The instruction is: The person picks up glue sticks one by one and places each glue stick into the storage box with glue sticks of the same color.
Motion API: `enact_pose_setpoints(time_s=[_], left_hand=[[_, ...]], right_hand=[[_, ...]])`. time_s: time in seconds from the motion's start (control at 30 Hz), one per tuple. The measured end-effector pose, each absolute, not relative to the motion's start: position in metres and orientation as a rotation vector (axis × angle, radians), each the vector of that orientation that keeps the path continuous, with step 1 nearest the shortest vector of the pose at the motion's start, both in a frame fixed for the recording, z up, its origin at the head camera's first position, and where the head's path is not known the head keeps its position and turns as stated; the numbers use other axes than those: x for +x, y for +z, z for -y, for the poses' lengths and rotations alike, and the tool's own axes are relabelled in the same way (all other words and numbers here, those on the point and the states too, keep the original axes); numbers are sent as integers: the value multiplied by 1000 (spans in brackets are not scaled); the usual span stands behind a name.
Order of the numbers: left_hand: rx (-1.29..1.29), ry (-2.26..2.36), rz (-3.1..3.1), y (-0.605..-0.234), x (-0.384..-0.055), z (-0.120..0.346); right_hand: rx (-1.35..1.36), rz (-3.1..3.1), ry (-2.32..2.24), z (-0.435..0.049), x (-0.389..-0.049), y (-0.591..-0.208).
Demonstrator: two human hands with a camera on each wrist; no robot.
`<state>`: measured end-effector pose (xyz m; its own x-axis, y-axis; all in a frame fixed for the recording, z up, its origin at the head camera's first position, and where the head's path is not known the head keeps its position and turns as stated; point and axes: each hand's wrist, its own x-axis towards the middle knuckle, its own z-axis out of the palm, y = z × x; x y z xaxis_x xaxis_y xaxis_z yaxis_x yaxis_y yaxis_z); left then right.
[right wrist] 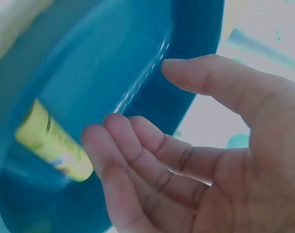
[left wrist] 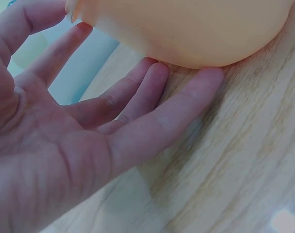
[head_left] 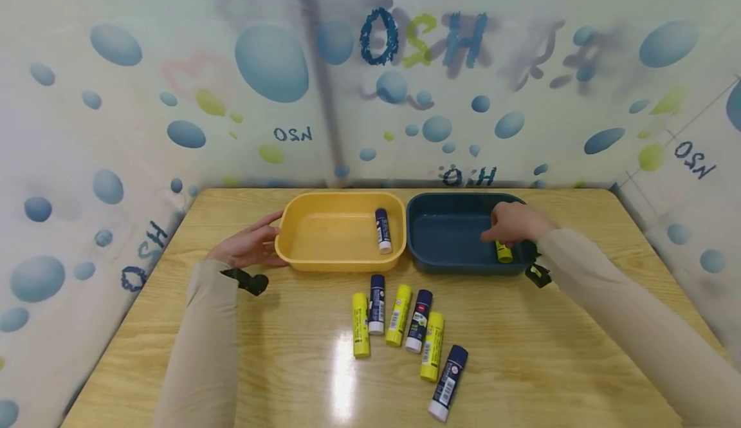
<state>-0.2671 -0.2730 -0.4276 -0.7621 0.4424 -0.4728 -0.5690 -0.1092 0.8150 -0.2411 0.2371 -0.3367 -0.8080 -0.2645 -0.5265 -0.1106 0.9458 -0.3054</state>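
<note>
My left hand (head_left: 247, 245) rests its spread, fairly straight fingers against the left end of the yellow bin (head_left: 336, 266); in the left wrist view the fingertips (left wrist: 213, 76) meet its lower wall. Inside that bin, toward its right end, lies a navy glue stick (head_left: 383, 230) with a white base. Over the right part of the dark blue bin (head_left: 463, 267) hovers my right hand (head_left: 514, 221). A yellow glue stick (right wrist: 55, 143) lies in this bin, beside the right fingertips. Thumb and fingers stand apart with nothing between them in the right wrist view.
In front of the bins, several glue sticks lie on the wooden table, yellow ones (head_left: 361, 325) mixed with navy ones (head_left: 448, 383). The two bins stand side by side near the back edge. Behind them hangs a white sheet (head_left: 359, 106) patterned with blue and green dots.
</note>
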Motion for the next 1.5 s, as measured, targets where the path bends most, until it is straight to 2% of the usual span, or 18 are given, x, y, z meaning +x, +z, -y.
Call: enact_pose_setpoints(time_s=[0.3,0.9,1.17,1.5], left_hand=[[-144,1927,-1509,-427,-268,274],[-141,1940,-1511,-429,-268,274],[-172,1935,-1519,-429,-267,275],[-156,1924,-1527,-428,-266,274]], right_hand=[[-431,-2581,-310,-217,-210,-333],[-621,-2554,-345,-177,-131,-358],[-853,-2513,-289,-169,-98,-373],[-1158,-2512,-184,-170,-74,-392]])
